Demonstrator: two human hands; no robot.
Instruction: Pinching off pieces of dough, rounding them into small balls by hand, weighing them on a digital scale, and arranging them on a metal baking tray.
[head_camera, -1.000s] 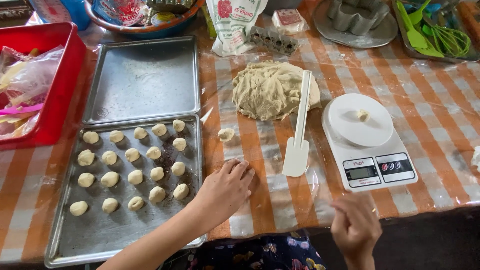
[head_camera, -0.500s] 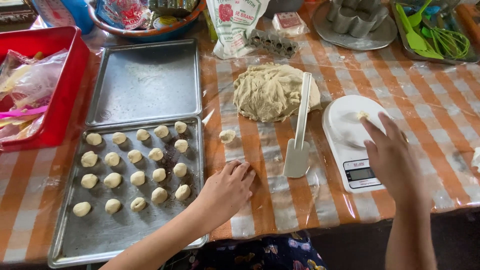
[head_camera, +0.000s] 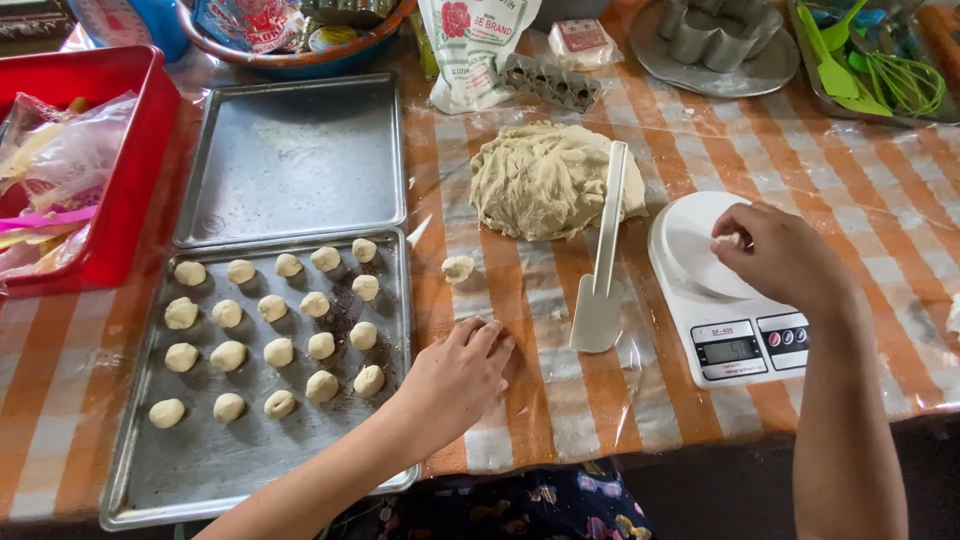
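My right hand (head_camera: 775, 255) is over the round plate of a white kitchen scale (head_camera: 700, 290), its fingertips pinched on a small piece of dough there. My left hand (head_camera: 455, 380) lies palm down on the plastic-covered orange checked table, by the right edge of a metal baking tray (head_camera: 250, 440) that holds several small dough balls (head_camera: 270, 310). Whether anything is under that palm is hidden. A large dough lump (head_camera: 540, 180) sits at the middle. A white spatula (head_camera: 600, 270) leans across it. One loose dough ball (head_camera: 458, 267) lies between tray and lump.
A second, bare metal tray (head_camera: 295, 155) lies behind the first. A red basket (head_camera: 110, 170) with plastic bags stands at left. At the back are a flour bag (head_camera: 475, 50), a bowl, metal moulds (head_camera: 715, 35) and a tray with green utensils (head_camera: 870, 70).
My right hand rose from the table's near edge, passed over the scale and now pinches dough on its plate. My left hand stayed flat beside the tray.
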